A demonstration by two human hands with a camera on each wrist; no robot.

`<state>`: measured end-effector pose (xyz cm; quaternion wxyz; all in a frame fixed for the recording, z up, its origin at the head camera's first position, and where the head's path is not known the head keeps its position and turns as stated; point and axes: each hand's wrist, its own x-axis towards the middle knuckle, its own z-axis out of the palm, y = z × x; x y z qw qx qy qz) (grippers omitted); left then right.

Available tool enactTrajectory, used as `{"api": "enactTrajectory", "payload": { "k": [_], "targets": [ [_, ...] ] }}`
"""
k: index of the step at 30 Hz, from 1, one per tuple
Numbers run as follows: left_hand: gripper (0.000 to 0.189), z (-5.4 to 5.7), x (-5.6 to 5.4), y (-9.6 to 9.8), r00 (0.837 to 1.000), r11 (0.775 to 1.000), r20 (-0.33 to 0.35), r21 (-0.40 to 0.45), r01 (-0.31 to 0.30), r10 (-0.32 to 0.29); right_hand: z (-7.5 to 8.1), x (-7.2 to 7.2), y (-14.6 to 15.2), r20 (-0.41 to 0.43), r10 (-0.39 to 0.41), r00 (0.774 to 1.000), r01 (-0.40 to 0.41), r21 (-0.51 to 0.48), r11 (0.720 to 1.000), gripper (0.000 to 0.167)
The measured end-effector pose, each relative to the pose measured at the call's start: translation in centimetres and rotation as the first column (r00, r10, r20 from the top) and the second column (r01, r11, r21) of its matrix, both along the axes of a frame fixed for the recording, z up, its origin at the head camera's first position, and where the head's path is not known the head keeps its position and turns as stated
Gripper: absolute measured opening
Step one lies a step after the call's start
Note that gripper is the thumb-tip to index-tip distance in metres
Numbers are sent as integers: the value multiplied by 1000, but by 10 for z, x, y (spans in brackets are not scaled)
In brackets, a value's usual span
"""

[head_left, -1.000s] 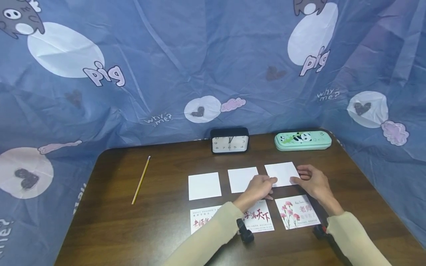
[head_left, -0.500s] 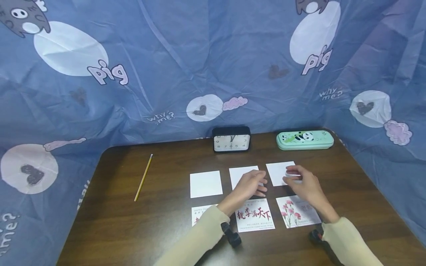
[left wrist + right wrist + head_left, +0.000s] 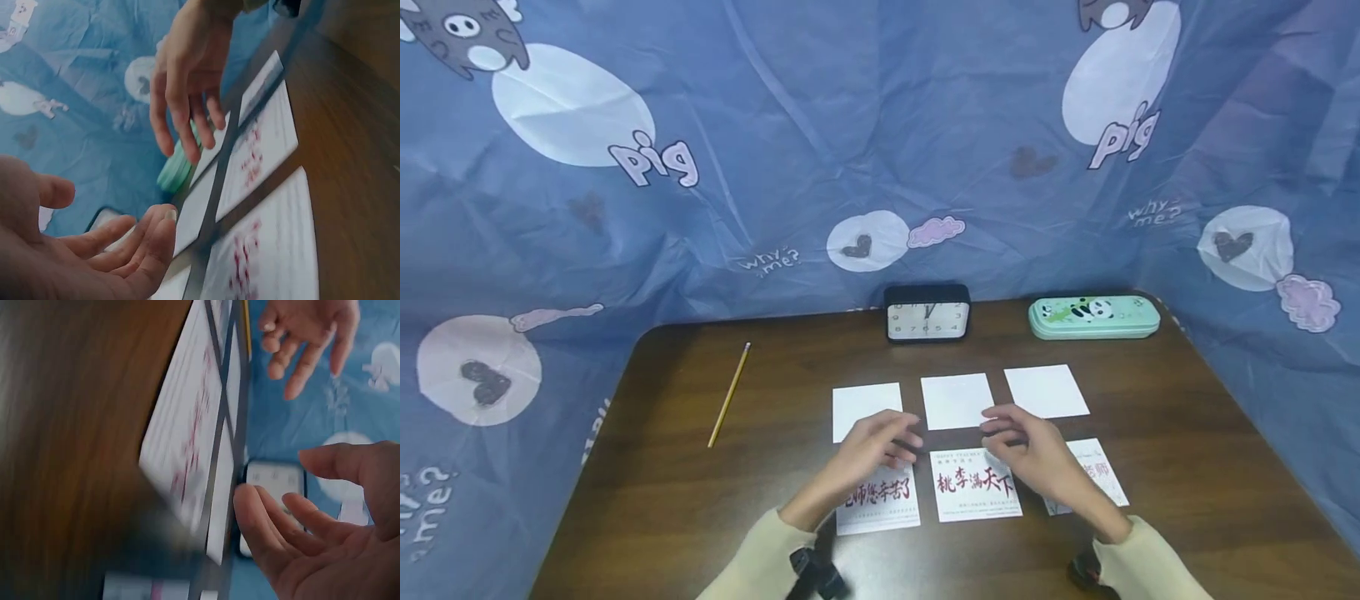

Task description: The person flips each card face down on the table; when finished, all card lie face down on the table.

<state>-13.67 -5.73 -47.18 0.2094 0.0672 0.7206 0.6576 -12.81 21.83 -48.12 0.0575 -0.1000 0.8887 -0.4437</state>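
My left hand hovers over the left printed card, its fingers loosely bent around nothing. Above the gap between the middle and right printed cards, my right hand is likewise relaxed and holds nothing. The middle printed card bears red Chinese characters. Partly behind the right hand lies the flower-printed card. A back row holds a left blank white card, a middle blank card and a right blank card. In the left wrist view both hands hang above the cards.
A yellow pencil lies on the left of the wooden table. At the back edge stand a black clock and a green panda pencil case. Blue patterned cloth hangs behind.
Both hands have left the right blank card and moved left and toward the front. That card now lies fully in view. The head view has shifted slightly.
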Motion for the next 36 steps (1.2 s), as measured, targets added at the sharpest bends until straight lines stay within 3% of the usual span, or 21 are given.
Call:
{"api": "enactTrajectory", "payload": {
  "k": [3,6,10,13,17,24,30,36],
  "targets": [
    [48,-1,12,-22,999,999,-12,-18,-36,36,2,8,-14,47,83,995,-79,-78,994,40],
    [47,-1,27,-38,992,991,-1,-45,-129,129,3,18,-27,103,184,978,-163,-184,969,42],
    [47,-2,45,-53,963,963,25,-47,-266,268,4,29,-41,203,283,937,-213,-308,927,45],
    [48,-1,55,-62,948,948,41,-53,-314,316,4,34,-48,277,317,907,-205,-366,908,50],
    [50,0,66,-71,942,943,70,-73,-324,329,4,38,-54,353,327,876,-165,-418,893,57],
    [51,0,79,-79,933,937,99,-76,-340,347,2,47,-56,381,326,865,-142,-437,888,60],
    [53,-2,87,-78,933,948,169,-61,-311,317,-2,53,-58,407,341,847,-103,-504,857,61],
    [54,-2,90,-74,933,950,178,-83,-301,312,-6,56,-63,427,342,837,-67,-540,839,60]
  ]
}}
